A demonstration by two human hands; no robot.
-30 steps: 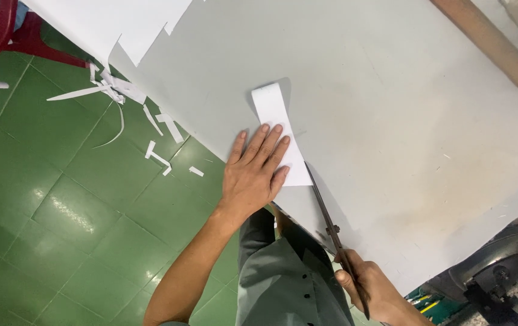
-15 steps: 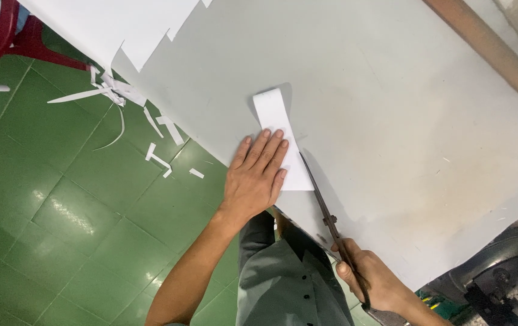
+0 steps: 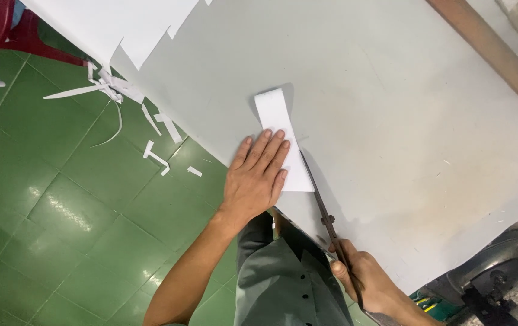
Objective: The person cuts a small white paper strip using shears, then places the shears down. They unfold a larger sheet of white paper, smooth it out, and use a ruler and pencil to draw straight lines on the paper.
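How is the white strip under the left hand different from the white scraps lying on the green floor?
The white strip is one broad, long, straight-edged piece; the white scraps are many narrow slivers and small bits, one of them curved. The strip lies flat on the grey sheet, pressed by the left hand beside the scissors in the right hand; the scraps lie loose and scattered on the green floor. Both look like the same white material.

No pkgs, labels, signs, screens visible

hands (image 3: 253, 181): 2 | scissors (image 3: 325, 211): 1 | white strip (image 3: 280, 136): 1 | wooden roller (image 3: 488, 51): 1
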